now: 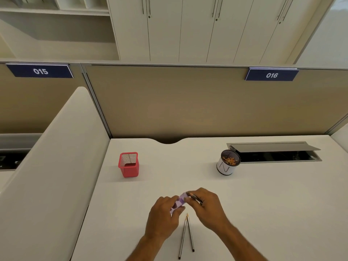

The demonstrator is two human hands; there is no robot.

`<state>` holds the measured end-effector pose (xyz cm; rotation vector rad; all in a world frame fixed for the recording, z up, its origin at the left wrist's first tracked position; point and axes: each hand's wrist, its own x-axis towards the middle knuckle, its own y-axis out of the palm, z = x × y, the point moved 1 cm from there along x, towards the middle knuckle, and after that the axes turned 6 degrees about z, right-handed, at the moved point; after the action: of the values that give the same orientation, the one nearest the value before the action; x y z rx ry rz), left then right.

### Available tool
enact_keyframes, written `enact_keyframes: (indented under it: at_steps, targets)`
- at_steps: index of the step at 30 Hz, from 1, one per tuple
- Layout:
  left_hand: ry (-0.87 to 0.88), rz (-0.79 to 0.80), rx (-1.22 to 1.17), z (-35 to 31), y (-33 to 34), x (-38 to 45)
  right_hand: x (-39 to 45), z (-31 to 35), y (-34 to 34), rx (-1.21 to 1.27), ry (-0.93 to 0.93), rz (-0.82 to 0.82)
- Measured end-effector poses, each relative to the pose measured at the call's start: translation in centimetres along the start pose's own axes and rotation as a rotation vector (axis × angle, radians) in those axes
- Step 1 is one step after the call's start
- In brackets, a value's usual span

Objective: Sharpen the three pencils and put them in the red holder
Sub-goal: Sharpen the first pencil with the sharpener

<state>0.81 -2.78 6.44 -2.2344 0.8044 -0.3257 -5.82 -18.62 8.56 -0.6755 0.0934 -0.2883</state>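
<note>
Lilac sharpener [178, 202] sits pinched in the left hand [163, 216]; the right hand [206, 206] grips a dark pencil [196, 198] at its end. Two sharpened pencils [186, 235] lie beneath on the white desk [263, 204], the red holder [129, 164] well beyond.

Bare desk [169, 174] lies open between hands and red holder [129, 164]

Pencil [196, 199] mostly hidden in right hand [206, 205], sharpener [178, 202] partly covered, forearms cut off below
</note>
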Motion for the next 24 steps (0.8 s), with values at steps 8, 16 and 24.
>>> enact_keyframes:
  at_steps: [8,16,24]
  targets:
    - [0.015,-0.001,-0.015,0.4,-0.1,0.0,0.8,0.6,-0.7,0.275,0.211,0.010]
    - [-0.050,-0.054,-0.170,0.2,-1.1,1.0,1.8,0.8,-1.8,0.381,0.452,0.171]
    - [-0.052,-0.185,-0.131,1.0,-2.8,1.3,1.2,1.2,-3.8,-0.011,0.110,0.016]
